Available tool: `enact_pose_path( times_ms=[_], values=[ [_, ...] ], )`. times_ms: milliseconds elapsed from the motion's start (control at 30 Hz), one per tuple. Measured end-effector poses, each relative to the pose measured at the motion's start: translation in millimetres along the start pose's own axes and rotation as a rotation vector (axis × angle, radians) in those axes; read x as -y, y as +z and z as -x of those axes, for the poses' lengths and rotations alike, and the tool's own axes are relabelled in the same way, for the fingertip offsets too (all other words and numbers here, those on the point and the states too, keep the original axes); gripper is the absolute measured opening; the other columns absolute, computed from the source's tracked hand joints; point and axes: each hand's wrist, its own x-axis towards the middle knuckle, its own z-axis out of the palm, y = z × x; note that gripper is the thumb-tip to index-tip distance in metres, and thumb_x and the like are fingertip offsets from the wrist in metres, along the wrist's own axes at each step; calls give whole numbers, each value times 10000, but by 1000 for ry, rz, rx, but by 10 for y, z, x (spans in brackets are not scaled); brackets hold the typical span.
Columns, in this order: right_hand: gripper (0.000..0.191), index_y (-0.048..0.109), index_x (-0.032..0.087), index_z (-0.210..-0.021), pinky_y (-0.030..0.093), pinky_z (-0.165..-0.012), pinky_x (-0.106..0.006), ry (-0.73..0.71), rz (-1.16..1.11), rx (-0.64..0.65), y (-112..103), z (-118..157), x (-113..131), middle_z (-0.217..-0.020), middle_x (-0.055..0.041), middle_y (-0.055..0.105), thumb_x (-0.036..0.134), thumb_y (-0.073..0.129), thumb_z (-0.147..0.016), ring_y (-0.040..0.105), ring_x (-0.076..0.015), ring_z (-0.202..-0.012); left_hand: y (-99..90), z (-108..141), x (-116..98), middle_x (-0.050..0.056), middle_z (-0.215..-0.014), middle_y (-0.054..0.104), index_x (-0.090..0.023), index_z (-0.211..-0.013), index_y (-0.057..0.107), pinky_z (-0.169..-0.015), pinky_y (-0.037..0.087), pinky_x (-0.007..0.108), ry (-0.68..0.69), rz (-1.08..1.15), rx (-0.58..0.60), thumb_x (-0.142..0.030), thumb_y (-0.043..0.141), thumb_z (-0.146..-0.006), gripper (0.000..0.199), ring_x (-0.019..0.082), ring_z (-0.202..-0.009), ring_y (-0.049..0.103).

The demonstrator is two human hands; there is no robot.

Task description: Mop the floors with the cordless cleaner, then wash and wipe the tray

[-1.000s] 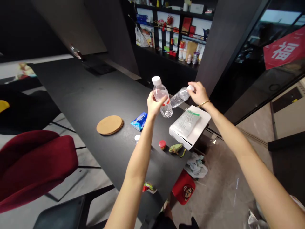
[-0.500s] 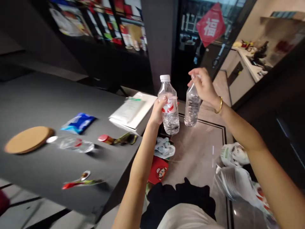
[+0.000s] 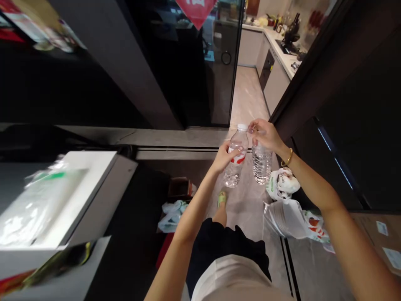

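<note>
My left hand (image 3: 226, 156) is wrapped round a clear plastic water bottle (image 3: 232, 171) with a white cap and a red-and-white label. The bottle is nearly upright, tilted a little to the right at its top. Beside it, my right hand (image 3: 265, 134) grips a second clear plastic bottle (image 3: 262, 165) by its neck from above; that bottle's top is hidden by the fingers. Both bottles are held in the air over the floor, close to each other. A gold bangle (image 3: 287, 158) is on my right wrist.
Bags (image 3: 283, 184) and a clear-wrapped stack (image 3: 286, 217) lie on the floor at right. A dark table with a white box (image 3: 94, 179) stands at left, a pale blue bag (image 3: 172, 215) beside it. Ahead, a dark glass door (image 3: 206, 83) adjoins the kitchen opening.
The view has swung right, away from the table and towards the kitchen doorway. Both bottles remain in my hands and are now closer together. A foot in a green slipper shows.
</note>
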Motion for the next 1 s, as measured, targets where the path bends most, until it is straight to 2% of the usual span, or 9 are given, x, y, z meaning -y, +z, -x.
enact_pose_path(
  times_ms=[100,233,333,467,633,733,833,1000],
  values=[
    [429,538,193,-838,354,-368,-200,140,-20,-15,-365,-528,-414,-495,62,492,591,672,-748,464,-79,-365,65,-809,124,48,-899,679,-148,-1033,618,-771,476,293,139,-320,-41,-482,764,-667,517,182,-809,632],
    [462,537,194,-806,301,-328,-186,241,7,-118,-868,-1372,-886,-463,78,483,583,741,-661,428,-64,-327,137,-1937,230,57,-934,672,-188,-1161,550,-732,478,290,209,-584,-46,-469,795,-650,633,187,-781,636],
    [455,545,181,-725,296,-329,-187,273,57,-199,-1268,-2020,-1188,-494,54,524,563,770,-622,429,-59,-350,206,-2819,282,61,-948,671,-209,-1175,532,-715,478,290,203,-606,33,-479,789,-661,635,192,-780,641],
    [447,510,184,-655,307,-328,-189,329,22,-242,-1846,-2879,-1678,-483,50,520,544,772,-619,428,-62,-352,310,-4062,402,33,-915,673,-199,-1157,538,-632,460,263,135,-484,213,-515,754,-689,605,138,-629,592],
    [410,505,191,-680,307,-320,-183,368,-50,-227,-2631,-4043,-2626,-445,63,514,494,775,-624,433,-70,-323,469,-5764,700,12,-875,666,-181,-1106,585,-614,436,250,109,-466,258,-489,767,-673,562,124,-616,558],
    [396,503,192,-676,302,-322,-182,376,-79,-228,-3120,-4873,-3193,-427,67,503,479,771,-623,440,-76,-321,545,-6857,831,11,-852,668,-178,-1064,609,-665,450,257,93,-479,276,-488,765,-675,521,149,-694,586],
    [390,495,192,-660,295,-333,-179,362,-78,-181,-3611,-5816,-3615,-420,68,494,475,762,-628,434,-69,-327,571,-7951,878,25,-866,676,-173,-1045,625,-740,466,274,53,-452,284,-479,761,-684,493,178,-785,615],
    [393,478,194,-658,287,-334,-172,299,-77,-52,-4255,-7530,-4255,-430,66,498,483,743,-647,438,-61,-333,429,-9690,981,61,-964,684,-164,-1072,616,-824,474,305,-4,-354,218,-461,769,-683,512,208,-891,631]
  ],
)
